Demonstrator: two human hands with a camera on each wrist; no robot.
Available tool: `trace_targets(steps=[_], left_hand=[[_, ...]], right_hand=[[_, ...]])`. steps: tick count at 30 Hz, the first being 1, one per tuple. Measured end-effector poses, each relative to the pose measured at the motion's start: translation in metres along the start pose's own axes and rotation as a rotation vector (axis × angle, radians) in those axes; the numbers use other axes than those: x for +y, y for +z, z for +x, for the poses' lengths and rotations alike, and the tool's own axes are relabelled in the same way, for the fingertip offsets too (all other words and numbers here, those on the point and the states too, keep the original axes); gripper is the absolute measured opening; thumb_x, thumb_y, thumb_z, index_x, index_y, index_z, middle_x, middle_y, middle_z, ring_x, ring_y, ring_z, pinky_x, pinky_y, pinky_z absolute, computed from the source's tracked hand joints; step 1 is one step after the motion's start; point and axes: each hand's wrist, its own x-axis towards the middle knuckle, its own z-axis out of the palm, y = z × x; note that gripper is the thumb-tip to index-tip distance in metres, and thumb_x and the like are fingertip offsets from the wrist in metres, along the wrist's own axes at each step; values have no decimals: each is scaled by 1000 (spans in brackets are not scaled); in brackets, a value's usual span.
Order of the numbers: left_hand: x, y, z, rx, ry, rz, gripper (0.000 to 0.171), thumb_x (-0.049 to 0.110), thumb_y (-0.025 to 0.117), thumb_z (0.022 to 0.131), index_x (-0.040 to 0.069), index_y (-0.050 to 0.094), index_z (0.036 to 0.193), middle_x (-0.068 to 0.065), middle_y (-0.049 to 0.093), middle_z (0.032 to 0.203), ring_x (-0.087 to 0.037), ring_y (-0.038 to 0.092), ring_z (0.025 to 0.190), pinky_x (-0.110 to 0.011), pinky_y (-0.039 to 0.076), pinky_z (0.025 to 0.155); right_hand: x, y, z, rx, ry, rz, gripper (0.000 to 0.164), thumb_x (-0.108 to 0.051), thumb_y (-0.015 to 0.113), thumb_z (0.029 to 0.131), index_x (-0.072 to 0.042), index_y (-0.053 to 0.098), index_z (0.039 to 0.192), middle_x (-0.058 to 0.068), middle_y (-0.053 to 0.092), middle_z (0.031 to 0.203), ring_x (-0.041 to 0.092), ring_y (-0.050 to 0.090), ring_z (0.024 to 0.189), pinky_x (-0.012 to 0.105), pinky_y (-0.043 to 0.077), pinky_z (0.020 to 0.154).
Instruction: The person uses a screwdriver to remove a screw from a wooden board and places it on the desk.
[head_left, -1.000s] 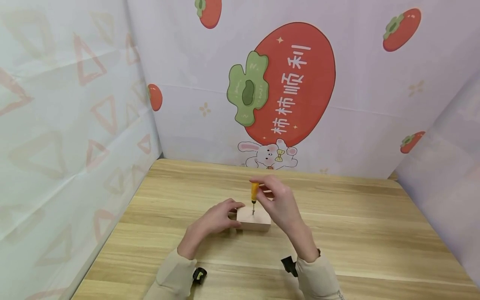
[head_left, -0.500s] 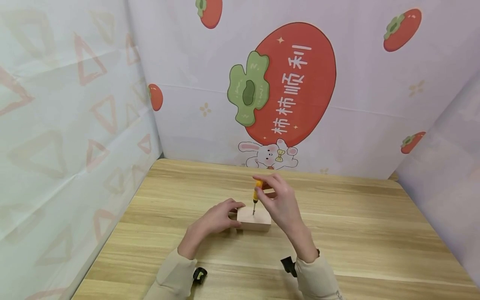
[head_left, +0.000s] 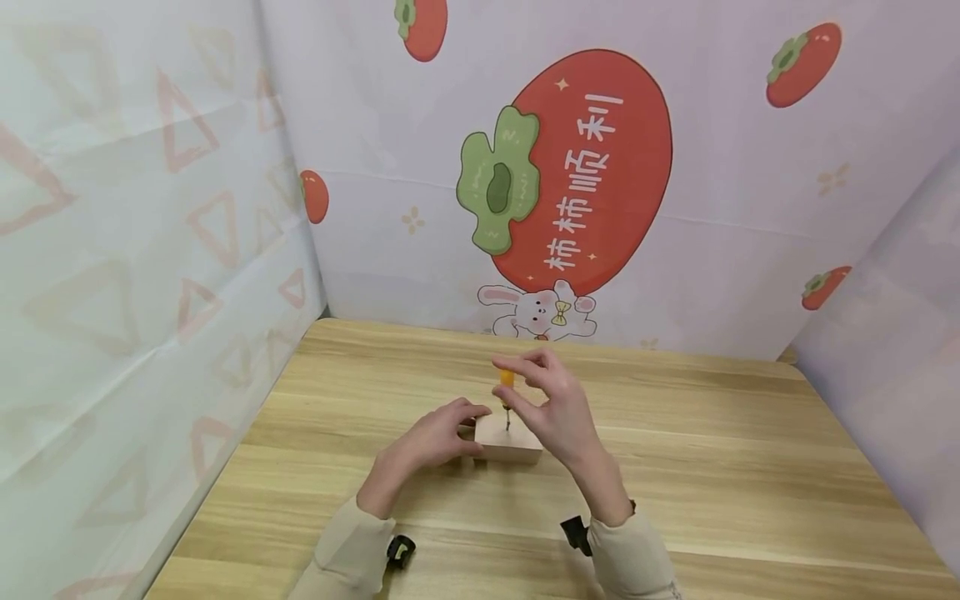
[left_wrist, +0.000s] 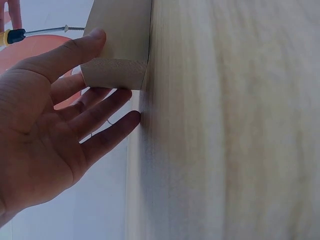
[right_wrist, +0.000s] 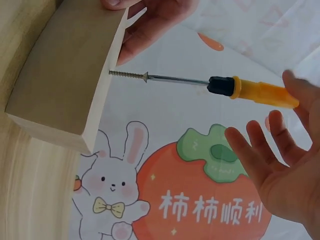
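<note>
A pale wooden block (head_left: 510, 453) lies on the table, and my left hand (head_left: 429, 438) holds its left end between thumb and fingers. A screw (right_wrist: 129, 75) stands upright in the block's top, with most of its threaded shank showing above the wood. The tip of a screwdriver (right_wrist: 260, 93) with a yellow handle and black collar meets the screw head. My right hand (head_left: 561, 413) pinches the handle's upper part between thumb and forefinger. The right wrist view shows its other fingers extended away from the handle.
The wood-grain table (head_left: 720, 467) extends to both sides of the block. Behind it hangs a printed backdrop (head_left: 360, 250) with a large persimmon and a rabbit. A white patterned sheet (head_left: 150, 275) closes off the left side.
The right thumb and forefinger have shifted left around the handle. The screwdriver, leaning slightly right half a second ago, now stands nearly upright. My left hand and the block have stayed put.
</note>
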Motion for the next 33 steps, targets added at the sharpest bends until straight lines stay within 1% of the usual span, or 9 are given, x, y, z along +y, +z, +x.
trace_targets(steps=[3, 6, 9, 14, 17, 20, 23, 27, 33], left_hand=[[-1, 1, 1, -3, 2, 0, 58, 29, 78, 86, 14, 58, 138, -3, 60, 122, -24, 59, 122, -45, 47, 104], [-3, 1, 1, -3, 5, 4, 58, 29, 78, 86, 14, 58, 138, -3, 60, 123, -24, 60, 122, -44, 48, 104], [-4, 2, 2, -1, 10, 8, 58, 29, 78, 86, 14, 59, 138, -3, 60, 123, -24, 60, 121, -44, 48, 103], [-5, 2, 2, 0, 7, 4, 58, 29, 78, 85, 15, 59, 138, -3, 60, 123, -24, 60, 121, -44, 48, 103], [-5, 2, 2, -3, 3, -1, 58, 30, 78, 85, 15, 59, 138, -3, 60, 123, -24, 60, 121, -45, 47, 104], [-5, 2, 2, -6, 4, 2, 58, 30, 78, 86, 15, 58, 139, -3, 60, 123, -24, 59, 122, -45, 47, 104], [-4, 2, 2, -6, 9, 2, 58, 29, 78, 86, 15, 58, 139, -4, 60, 124, -24, 59, 122, -45, 47, 104], [-4, 2, 2, -2, 14, 0, 58, 28, 78, 85, 14, 59, 138, -4, 60, 123, -24, 60, 122, -44, 47, 104], [-4, 2, 2, -1, 11, -2, 58, 28, 79, 85, 14, 59, 137, -4, 61, 123, -24, 60, 121, -44, 47, 104]], right_hand=[[-1, 1, 0, 43, 2, 2, 34, -8, 78, 84, -15, 74, 117, 2, 62, 98, 14, 64, 86, 34, 61, 72], [-1, 0, 1, 48, 3, 2, 35, -2, 75, 85, -14, 73, 118, 2, 63, 95, 13, 64, 82, 30, 61, 68], [-1, -2, 1, 31, -15, -31, 38, 2, 72, 87, -14, 71, 122, 3, 64, 95, 14, 65, 84, 28, 61, 70], [0, -4, 0, 26, -26, -48, 37, 4, 69, 89, -11, 69, 122, 5, 68, 105, 20, 70, 90, 30, 61, 71], [-1, -3, -1, 51, -11, -37, 34, 0, 73, 87, -11, 69, 119, 6, 68, 108, 21, 71, 90, 32, 61, 70], [-1, -2, -1, 86, 9, -44, 32, -5, 77, 84, -12, 70, 115, 5, 64, 104, 19, 69, 85, 32, 61, 68], [-2, -2, -1, 105, 32, -50, 32, -5, 80, 82, -12, 72, 113, 4, 61, 99, 19, 67, 82, 30, 61, 67], [-4, -3, 0, 95, 37, -18, 32, 3, 76, 83, -10, 72, 112, 5, 62, 97, 21, 69, 82, 30, 61, 68], [-4, -4, 0, 65, 19, -6, 32, 7, 67, 87, -10, 71, 113, 6, 66, 102, 21, 70, 87, 32, 61, 70]])
